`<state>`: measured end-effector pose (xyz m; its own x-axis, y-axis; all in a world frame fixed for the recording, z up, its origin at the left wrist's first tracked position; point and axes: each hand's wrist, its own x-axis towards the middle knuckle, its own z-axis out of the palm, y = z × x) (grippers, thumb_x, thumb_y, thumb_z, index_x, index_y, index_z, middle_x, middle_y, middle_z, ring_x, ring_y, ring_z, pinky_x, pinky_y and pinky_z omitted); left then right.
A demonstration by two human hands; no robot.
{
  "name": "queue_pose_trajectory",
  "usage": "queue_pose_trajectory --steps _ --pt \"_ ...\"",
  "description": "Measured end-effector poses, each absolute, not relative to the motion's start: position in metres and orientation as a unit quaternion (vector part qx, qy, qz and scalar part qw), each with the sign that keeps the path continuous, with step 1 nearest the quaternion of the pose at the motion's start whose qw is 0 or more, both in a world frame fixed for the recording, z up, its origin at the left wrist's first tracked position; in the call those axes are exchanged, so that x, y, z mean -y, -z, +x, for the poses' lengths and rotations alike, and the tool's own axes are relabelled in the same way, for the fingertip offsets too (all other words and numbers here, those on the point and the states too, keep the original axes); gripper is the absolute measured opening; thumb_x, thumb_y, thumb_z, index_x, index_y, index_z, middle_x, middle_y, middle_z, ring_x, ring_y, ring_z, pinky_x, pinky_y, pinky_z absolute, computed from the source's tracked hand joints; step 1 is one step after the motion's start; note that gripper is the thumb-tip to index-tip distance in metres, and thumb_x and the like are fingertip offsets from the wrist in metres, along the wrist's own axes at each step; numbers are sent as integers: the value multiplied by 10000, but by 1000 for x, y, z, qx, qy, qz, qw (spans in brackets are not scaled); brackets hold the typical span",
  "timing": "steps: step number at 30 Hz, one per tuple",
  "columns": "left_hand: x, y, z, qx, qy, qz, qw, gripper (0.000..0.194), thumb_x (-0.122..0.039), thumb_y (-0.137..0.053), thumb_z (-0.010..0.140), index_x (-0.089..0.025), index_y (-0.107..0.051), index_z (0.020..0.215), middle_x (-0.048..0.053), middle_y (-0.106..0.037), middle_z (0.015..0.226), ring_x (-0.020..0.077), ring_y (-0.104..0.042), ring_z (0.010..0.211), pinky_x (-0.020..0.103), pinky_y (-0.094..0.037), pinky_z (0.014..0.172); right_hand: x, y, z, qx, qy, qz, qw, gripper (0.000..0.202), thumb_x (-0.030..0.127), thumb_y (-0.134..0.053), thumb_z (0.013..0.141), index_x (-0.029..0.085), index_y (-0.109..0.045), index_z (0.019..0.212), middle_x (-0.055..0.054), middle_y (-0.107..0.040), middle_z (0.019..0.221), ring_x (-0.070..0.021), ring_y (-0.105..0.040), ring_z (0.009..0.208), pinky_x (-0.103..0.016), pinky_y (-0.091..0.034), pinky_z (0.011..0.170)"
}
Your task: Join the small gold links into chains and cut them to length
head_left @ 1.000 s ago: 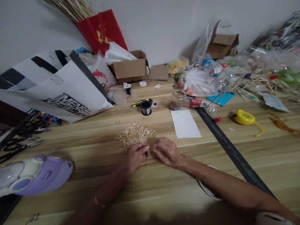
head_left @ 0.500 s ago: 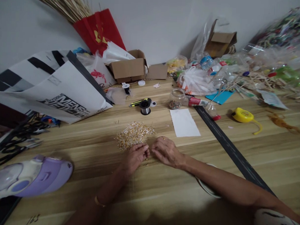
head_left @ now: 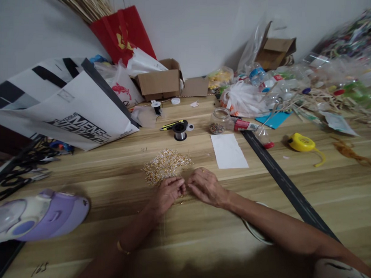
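Note:
A loose pile of small gold and clear beaded pieces (head_left: 166, 164) lies on the wooden table, just beyond my hands. My left hand (head_left: 170, 190) is at the pile's near edge, its thumb and fingertips pinched together. Close to its right, my right hand (head_left: 206, 187) is also closed, fingertips facing the left ones. Whatever either pinch holds is too small to make out. A thin gold chain (head_left: 183, 202) lies on the table below and between the hands. Under my right forearm shows part of a white ring-shaped object (head_left: 255, 234).
Beyond the pile stand a wire spool (head_left: 180, 132), a yellow-black cutter (head_left: 172, 125) and a jar of beads (head_left: 219, 122). White paper (head_left: 229, 151) and a yellow tape measure (head_left: 301, 142) lie rightward. Scissors (head_left: 13, 185), a purple bottle (head_left: 55, 217) and a paper bag (head_left: 83, 111) are left.
The camera view has shifted very slightly. Both hands keep nearly the same place and pinched pose, and the pile looks the same.

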<state>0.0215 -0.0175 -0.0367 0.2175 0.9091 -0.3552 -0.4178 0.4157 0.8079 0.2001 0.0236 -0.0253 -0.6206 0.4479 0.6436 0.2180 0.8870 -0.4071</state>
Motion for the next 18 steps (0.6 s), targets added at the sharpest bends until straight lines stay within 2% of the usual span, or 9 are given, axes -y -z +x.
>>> queue_pose_trajectory --steps 18 --pt "18 38 22 -411 -465 272 735 252 -289 -774 656 -108 -601 685 8 -596 628 95 -529 581 240 -390 605 -24 25 200 892 -143 -185 386 96 177 -440 906 172 -521 855 -61 -602 776 -171 -512 715 -316 -425 684"
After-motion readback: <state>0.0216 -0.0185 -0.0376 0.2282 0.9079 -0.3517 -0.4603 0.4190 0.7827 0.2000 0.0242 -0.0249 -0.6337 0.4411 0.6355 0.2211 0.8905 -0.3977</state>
